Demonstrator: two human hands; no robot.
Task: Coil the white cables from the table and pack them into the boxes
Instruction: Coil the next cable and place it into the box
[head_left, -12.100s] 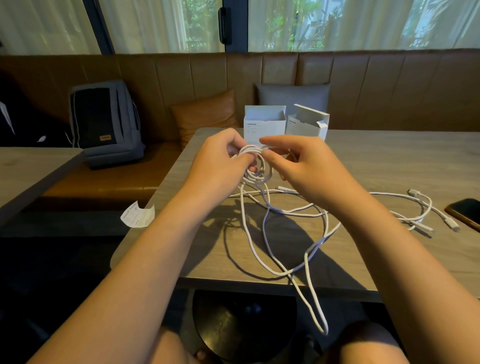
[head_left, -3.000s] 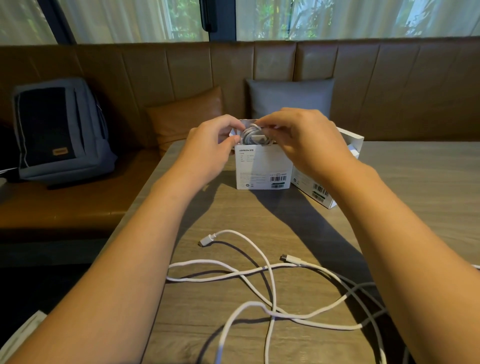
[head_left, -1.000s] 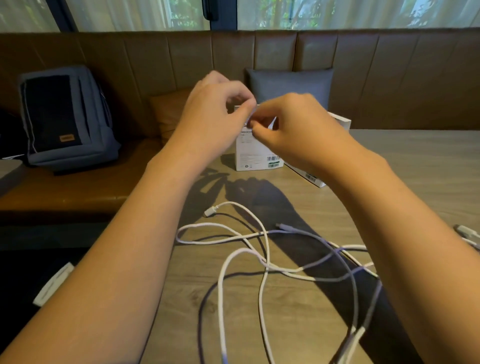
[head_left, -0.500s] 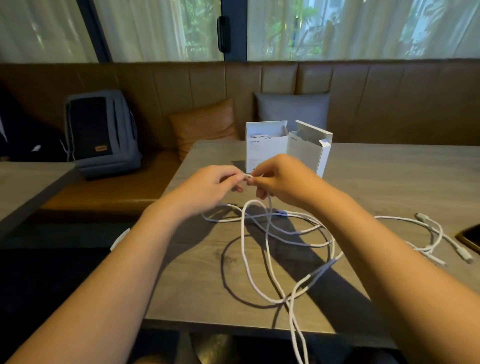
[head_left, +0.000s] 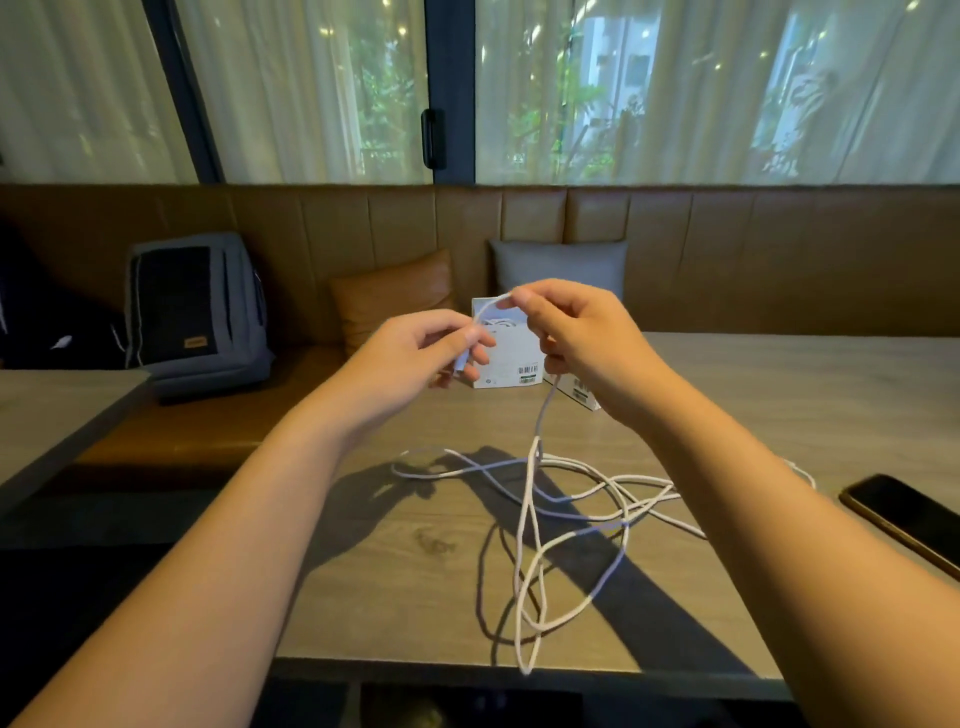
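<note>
My left hand's fingers (head_left: 470, 340) curl round and pinch one end of the white cable (head_left: 530, 499), and the right hand (head_left: 576, 332) pinches it between thumb and forefinger a little further along, both raised above the table; from the left hand (head_left: 421, 353) a short arc of cord rises to the right, then drops under that palm. I see the wooden table (head_left: 415, 571), matte and grained, its near edge running straight across below the cord; bare surface lies left of the tangle. The cable's thin, smooth loops sprawl mid-table, one long loop reaching the near edge. Beyond the hands stand two white cardboard boxes (head_left: 506, 364), touching, partly hidden; a flat, glossy dark phone (head_left: 904, 519) lies near the right edge, well apart from the cord.
</note>
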